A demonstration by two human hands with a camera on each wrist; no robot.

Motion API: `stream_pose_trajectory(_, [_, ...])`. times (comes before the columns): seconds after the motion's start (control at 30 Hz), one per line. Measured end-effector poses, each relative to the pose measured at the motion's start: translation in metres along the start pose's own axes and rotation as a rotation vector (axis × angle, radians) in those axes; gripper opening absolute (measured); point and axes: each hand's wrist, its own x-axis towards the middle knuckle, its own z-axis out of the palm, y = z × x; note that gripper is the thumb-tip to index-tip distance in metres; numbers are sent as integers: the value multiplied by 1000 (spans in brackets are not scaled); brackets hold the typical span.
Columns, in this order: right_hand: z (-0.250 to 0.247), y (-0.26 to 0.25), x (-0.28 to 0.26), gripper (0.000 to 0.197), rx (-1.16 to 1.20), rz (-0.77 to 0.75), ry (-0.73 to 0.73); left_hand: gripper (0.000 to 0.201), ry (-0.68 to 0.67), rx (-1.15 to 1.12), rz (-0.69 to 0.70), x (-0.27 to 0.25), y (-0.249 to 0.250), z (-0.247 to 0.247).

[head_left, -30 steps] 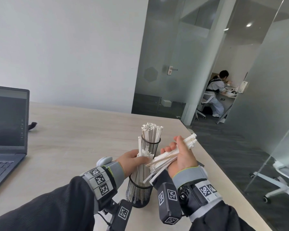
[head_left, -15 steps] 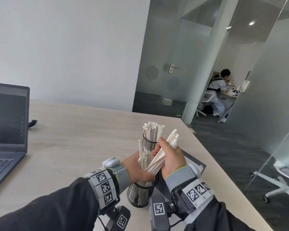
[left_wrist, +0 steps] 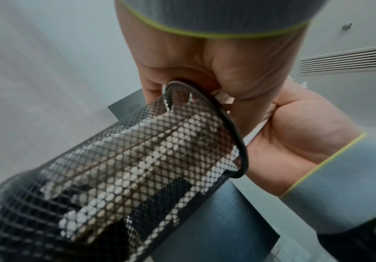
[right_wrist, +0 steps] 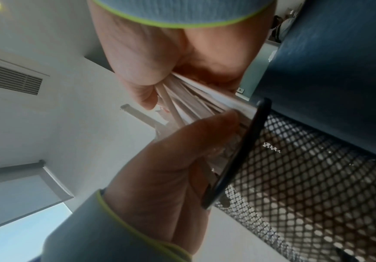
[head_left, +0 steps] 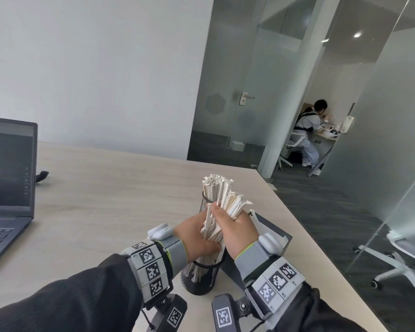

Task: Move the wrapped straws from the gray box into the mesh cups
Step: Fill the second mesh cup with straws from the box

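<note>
Your right hand [head_left: 237, 232] is the working grip: its fingers are curled round a bundle of wrapped straws [head_left: 228, 207], pinching it mid-length, with the lower ends pointing down into the near mesh cup [head_left: 199, 276] directly beneath the grip and the torn upper ends fanning out above your knuckles. Just to the left of that grip, touching the same bundle, your left hand [head_left: 197, 238] wraps its fingers over the cup's rim and round the straws already standing in it; the left wrist view shows the palm pressed against the black rim. The main risk, as I judge it, is the fan: the bundle is splayed, not squared, so if you let go before the lower ends are all inside the rim, some may catch on the wire edge or slip outside and scatter over the desk [head_left: 101, 212]. The cup already looks well filled, so forcing the bundle could bend the wrappers or tip the cup if your left hand eases off. Beyond the grip, a second mesh cup [head_left: 207, 198] stands packed with straws. To the right of the grip and partly hidden behind your wrist sits the gray box [head_left: 271, 226], with a few white wrappers showing along its edge; how many remain inside I cannot tell.
</note>
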Motion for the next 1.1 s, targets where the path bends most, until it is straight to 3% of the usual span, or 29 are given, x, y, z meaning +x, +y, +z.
stream_pose_trajectory(0.17, [-4, 0, -6, 6, -106, -17, -146, 66, -82, -89, 3, 0, -5, -2])
stream_pose_trajectory(0.27, [-5, 7, -6, 34, -66, -43, -165, 65, -64, -149, -21, -1, -11, -4])
stream_pose_trajectory(0.37, [-5, 6, -6, 44, -22, -76, -175, 71, -17, -224, -23, -2, -15, -4])
stream_pose_trajectory(0.47, [-5, 4, -7, 46, 31, -126, -187, 76, 10, -238, -2, -2, -15, -4])
stream_pose_trajectory(0.63, [-12, 0, -11, 39, -70, -177, -243, 77, 8, -191, 7, 2, -17, -4])
stream_pose_trajectory(0.7, [-13, 0, -15, 38, -75, -218, -282, 71, -23, -138, 7, 2, -17, -2])
stream_pose_trajectory(0.83, [-8, 7, -14, 33, -301, -393, -356, 23, -119, 123, 37, 8, -3, 1])
stream_pose_trajectory(0.9, [-7, 10, -14, 39, -352, -448, -310, 56, -173, 203, 67, 10, 0, 4])
stream_pose_trajectory(1.0, [-7, 6, -15, 61, -314, -502, -279, 39, -109, 121, 134, 12, -5, 3])
stream_pose_trajectory(1.1, [-6, 6, -11, 44, -417, -597, -282, 29, -90, 116, 43, 10, -11, 3])
